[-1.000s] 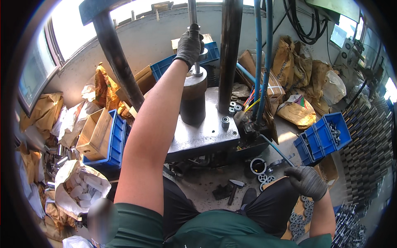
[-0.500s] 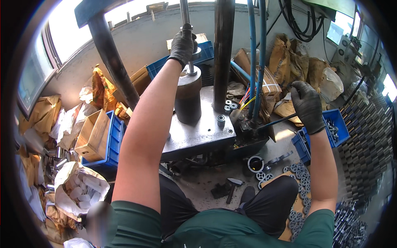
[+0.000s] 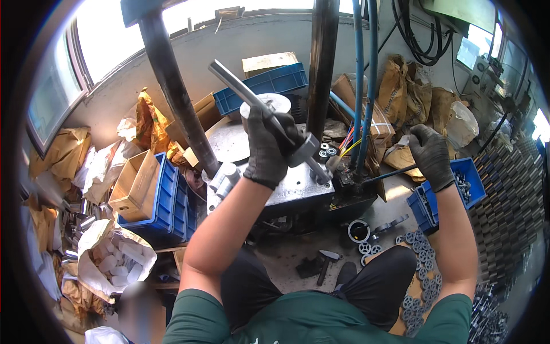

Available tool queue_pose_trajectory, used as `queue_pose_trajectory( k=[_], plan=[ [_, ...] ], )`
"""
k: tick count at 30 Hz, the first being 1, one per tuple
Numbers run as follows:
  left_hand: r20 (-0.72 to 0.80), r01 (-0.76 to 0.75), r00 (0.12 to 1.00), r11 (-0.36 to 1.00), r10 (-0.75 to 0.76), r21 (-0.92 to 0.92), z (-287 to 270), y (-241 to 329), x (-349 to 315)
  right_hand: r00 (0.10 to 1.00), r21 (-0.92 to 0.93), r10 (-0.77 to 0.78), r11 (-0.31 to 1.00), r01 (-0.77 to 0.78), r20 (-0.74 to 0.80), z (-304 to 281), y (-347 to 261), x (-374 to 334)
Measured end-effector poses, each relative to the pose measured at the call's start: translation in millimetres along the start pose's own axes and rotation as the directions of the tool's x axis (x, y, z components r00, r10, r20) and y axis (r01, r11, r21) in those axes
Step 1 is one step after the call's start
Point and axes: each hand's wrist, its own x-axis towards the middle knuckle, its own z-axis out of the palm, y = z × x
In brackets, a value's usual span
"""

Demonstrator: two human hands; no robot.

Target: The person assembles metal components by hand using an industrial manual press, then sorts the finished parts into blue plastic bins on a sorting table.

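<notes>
My left hand [image 3: 268,146], in a dark glove, is closed around a long steel shaft [image 3: 234,80]. The shaft is tilted, its far end up to the left and a thick round collar [image 3: 305,150] at its lower right. It is held over the metal press table [image 3: 286,194], in front of a round steel cylinder [image 3: 276,103]. At the right, my gloved right hand [image 3: 431,155] is closed at the end of a dark lever [image 3: 389,174]; its fingers partly hide the grip. Small ring-shaped parts [image 3: 327,151] sit on the table, and pale metal cylinders [image 3: 227,178] lie at its left.
Dark press columns [image 3: 172,86] and blue hoses [image 3: 366,86] rise behind the table. Blue crates [image 3: 154,200] stand left, a parts bin [image 3: 471,178] right. A hammer [image 3: 326,266] and several grey wheel-shaped parts [image 3: 421,252] lie on the floor.
My left hand has come down and nearer, lifting the shaft off the cylinder and tilting it. My right hand stays at the lever. The view has shifted slightly.
</notes>
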Motion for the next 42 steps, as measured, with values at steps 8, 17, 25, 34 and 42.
queue_pose_trajectory(
  k=[8, 17, 25, 34, 42],
  plan=[
    [-0.329, 0.520, 0.719, 0.788, -0.613, -0.331, -124.2, -67.1, -98.3, 0.999, 0.011, -0.037, 0.999, 0.037, -0.020, -23.2, -25.5, -99.6],
    [-0.208, 0.522, 0.760, 0.769, -0.616, -0.370, -192.0, -76.9, -64.4, 0.984, -0.021, -0.164, 0.986, 0.166, 0.063, -23.4, -78.2, -158.9],
    [-0.222, 0.665, 0.668, 0.704, -0.710, -0.248, -150.6, -119.7, -139.8, 0.794, 0.399, 0.153, 0.799, -0.450, 0.589, 62.3, -103.5, -215.8],
    [0.151, 0.452, 0.832, 0.810, -0.534, 0.372, -127.5, -126.9, -176.1, 0.707, 0.649, 0.261, 0.280, -0.707, 0.658, 151.3, -112.5, -266.1],
    [0.291, 0.056, 0.840, 0.607, -0.458, 0.793, -166.7, -135.7, -144.2, 0.815, 0.879, 0.360, -0.033, -0.476, 0.455, 1.0, -94.7, -281.2]
  ],
)
